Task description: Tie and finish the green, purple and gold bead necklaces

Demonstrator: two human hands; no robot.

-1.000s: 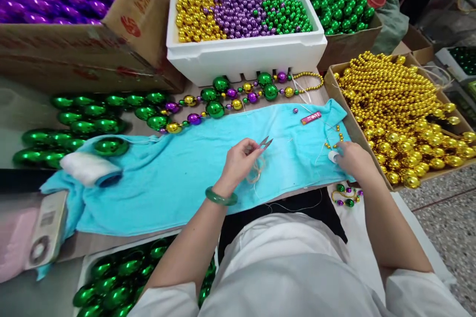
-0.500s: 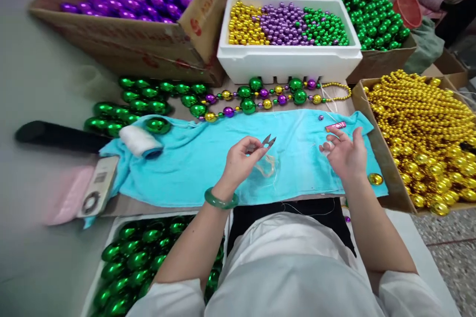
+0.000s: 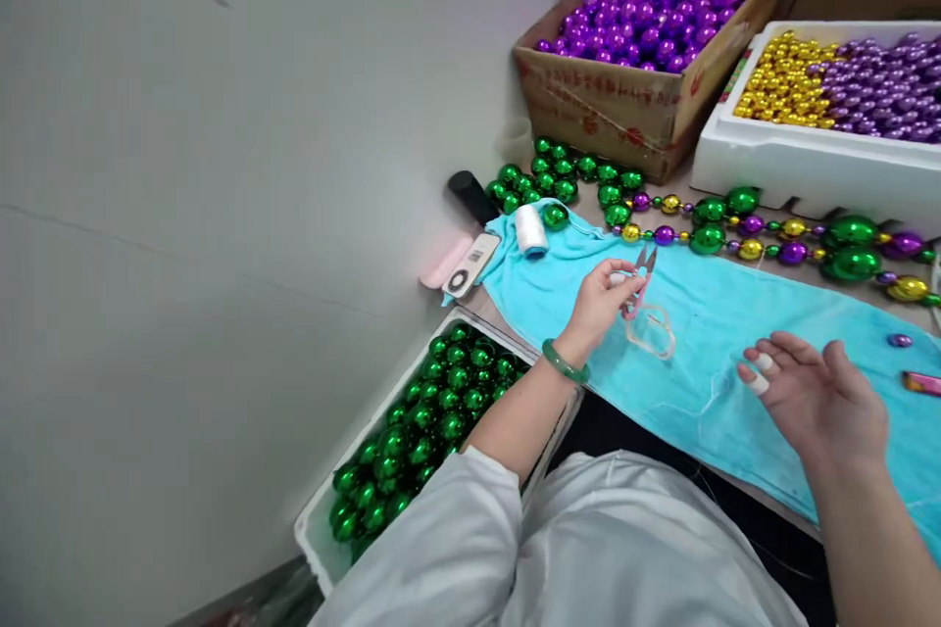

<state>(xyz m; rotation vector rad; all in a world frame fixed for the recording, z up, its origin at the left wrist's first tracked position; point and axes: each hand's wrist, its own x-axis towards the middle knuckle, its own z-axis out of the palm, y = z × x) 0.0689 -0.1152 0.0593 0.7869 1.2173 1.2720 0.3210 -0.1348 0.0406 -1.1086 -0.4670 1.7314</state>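
My left hand [image 3: 604, 302] holds a small pair of scissors [image 3: 641, 286] by its middle, blades pointing up and away, the pinkish handle loops hanging below the fingers. A green bangle circles that wrist. Palm up and fingers loosely apart, my right hand [image 3: 827, 402] hovers over the turquoise towel [image 3: 706, 304], with white wraps on two fingertips. A thin pale thread [image 3: 691, 407] lies on the towel between the hands. Beyond the towel, a bead garland [image 3: 750, 248] of green, purple and gold beads stretches in two rows. A spool of white thread [image 3: 530, 231] stands at the towel's left end.
At the back are a cardboard box [image 3: 603, 98] of purple beads and a white foam box [image 3: 809, 157] of gold and purple beads. Another foam box [image 3: 316, 529] with green beads sits at lower left. A lighter-like pink item [image 3: 922, 383] and a purple bead [image 3: 899, 340] lie right.
My view has swung left, so the scene sits further right and the gold bead box is out of frame. The scissors stay in my left hand; my right hand remains open.
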